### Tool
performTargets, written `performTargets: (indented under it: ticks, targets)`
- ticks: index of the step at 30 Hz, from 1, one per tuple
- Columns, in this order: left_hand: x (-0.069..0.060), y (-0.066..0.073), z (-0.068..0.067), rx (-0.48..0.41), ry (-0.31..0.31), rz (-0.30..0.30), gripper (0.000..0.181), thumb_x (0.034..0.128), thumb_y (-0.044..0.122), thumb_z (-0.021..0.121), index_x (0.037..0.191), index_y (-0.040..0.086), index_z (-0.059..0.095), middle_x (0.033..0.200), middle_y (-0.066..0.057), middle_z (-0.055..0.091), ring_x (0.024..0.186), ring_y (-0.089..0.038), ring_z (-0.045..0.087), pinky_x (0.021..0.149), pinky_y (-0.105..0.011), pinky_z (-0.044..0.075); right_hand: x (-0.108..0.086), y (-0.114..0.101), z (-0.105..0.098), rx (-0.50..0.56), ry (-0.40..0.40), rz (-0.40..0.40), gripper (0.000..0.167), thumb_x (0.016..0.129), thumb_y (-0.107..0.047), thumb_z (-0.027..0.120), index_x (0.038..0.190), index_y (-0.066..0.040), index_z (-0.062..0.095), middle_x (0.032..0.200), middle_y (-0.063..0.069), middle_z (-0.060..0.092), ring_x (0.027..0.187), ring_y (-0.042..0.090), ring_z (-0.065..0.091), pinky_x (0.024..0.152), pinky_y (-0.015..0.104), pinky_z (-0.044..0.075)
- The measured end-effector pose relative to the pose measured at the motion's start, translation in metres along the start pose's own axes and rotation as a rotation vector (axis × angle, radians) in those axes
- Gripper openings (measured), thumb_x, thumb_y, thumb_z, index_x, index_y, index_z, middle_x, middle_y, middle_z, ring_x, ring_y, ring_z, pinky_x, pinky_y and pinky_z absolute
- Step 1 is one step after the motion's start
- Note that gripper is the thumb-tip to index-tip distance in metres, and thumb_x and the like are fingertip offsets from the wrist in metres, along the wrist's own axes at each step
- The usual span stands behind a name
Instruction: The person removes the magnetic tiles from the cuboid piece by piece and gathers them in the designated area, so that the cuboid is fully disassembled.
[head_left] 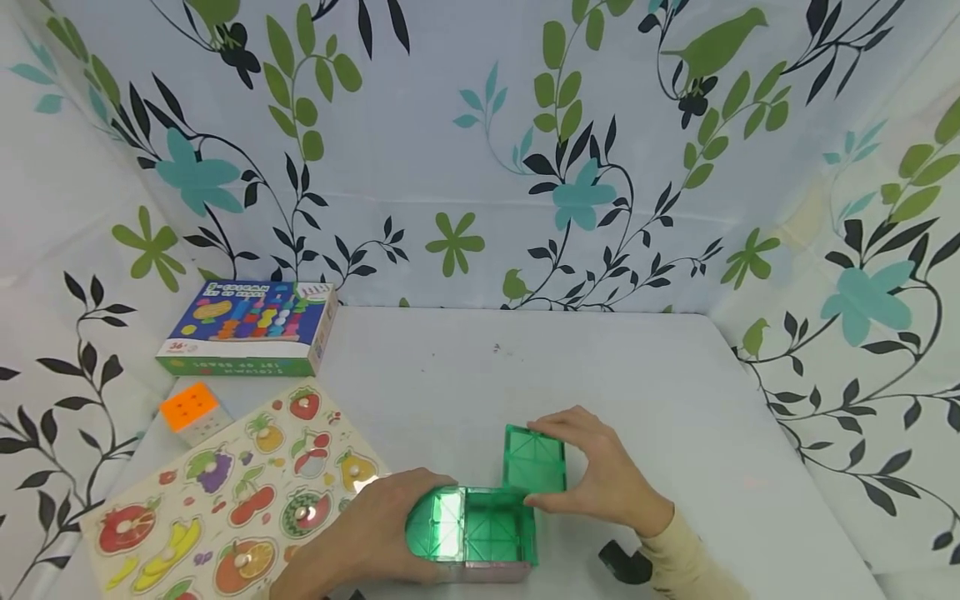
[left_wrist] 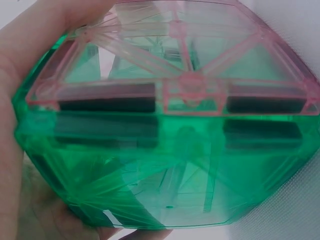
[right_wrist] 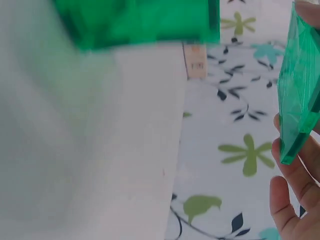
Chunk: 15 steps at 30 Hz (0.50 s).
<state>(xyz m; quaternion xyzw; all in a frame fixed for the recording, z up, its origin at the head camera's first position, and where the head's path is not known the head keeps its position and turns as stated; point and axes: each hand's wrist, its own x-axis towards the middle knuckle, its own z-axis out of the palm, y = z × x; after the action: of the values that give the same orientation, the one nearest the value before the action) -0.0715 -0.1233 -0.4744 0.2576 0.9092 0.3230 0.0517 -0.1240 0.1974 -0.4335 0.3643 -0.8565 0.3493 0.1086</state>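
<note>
white table [head_left: 637, 375] runs to its far edge [head_left: 517, 313] beyond hands [head_left: 375, 529] [head_left: 615, 479], left gripping green box [head_left: 480, 533], right pinching tile [head_left: 534, 460]

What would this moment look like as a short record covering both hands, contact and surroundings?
Left hand: grips green-and-pink magnetic-tile structure
Right hand: pinches separate green tile between thumb and fingers
Tile-structure contact: cannot tell
White table, left side: boxed toy set, orange-topped puzzle cube, fruit-picture board
Near right sleeve: black object, unidentified
Backdrop: cloth with leaves, flowers, birds

left to right — board [head_left: 243, 492], built box [head_left: 480, 533], held tile [head_left: 534, 461].
</note>
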Motion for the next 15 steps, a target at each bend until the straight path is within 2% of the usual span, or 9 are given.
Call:
performTargets:
  ticks: [5, 9, 12, 15]
  targets:
    - [-0.002, -0.002, -0.003, -0.001, 0.023, -0.004, 0.071, 0.0642, 0.07, 0.085, 0.124, 0.039, 0.062, 0.107, 0.027, 0.064, 0.09, 0.007, 0.055, 0.078, -0.022, 0.053, 0.036, 0.035, -0.019, -0.038, -0.012, 0.017, 0.075, 0.063, -0.036, 0.098, 0.129, -0.015, 0.07, 0.125, -0.001, 0.07, 0.114, 0.018, 0.063, 0.092, 0.043, 0.057]
    - [-0.003, -0.004, -0.003, -0.001, 0.044, 0.014, 0.07, 0.065, 0.07, 0.084, 0.124, 0.04, 0.061, 0.107, 0.027, 0.064, 0.09, 0.007, 0.056, 0.077, -0.021, 0.053, 0.065, 0.067, -0.026, -0.065, -0.039, 0.085, 0.072, 0.062, -0.034, 0.098, 0.126, -0.013, 0.072, 0.125, 0.003, 0.071, 0.111, 0.02, 0.063, 0.086, 0.041, 0.057]
    - [-0.003, -0.002, -0.002, -0.018, 0.03, 0.017, 0.071, 0.0658, 0.072, 0.082, 0.125, 0.041, 0.059, 0.108, 0.028, 0.063, 0.091, 0.007, 0.056, 0.077, -0.021, 0.053, 0.081, 0.096, -0.023, -0.092, -0.076, 0.164, 0.071, 0.064, -0.038, 0.097, 0.125, -0.012, 0.072, 0.127, 0.005, 0.071, 0.11, 0.022, 0.063, 0.084, 0.044, 0.057]
    - [-0.004, 0.001, -0.002, -0.087, -0.012, -0.011, 0.073, 0.066, 0.075, 0.081, 0.127, 0.043, 0.058, 0.108, 0.027, 0.063, 0.092, 0.006, 0.057, 0.076, -0.021, 0.054, 0.092, 0.124, -0.016, -0.109, -0.119, 0.235, 0.072, 0.065, -0.042, 0.096, 0.126, -0.011, 0.072, 0.129, 0.009, 0.069, 0.112, 0.026, 0.063, 0.086, 0.049, 0.058]
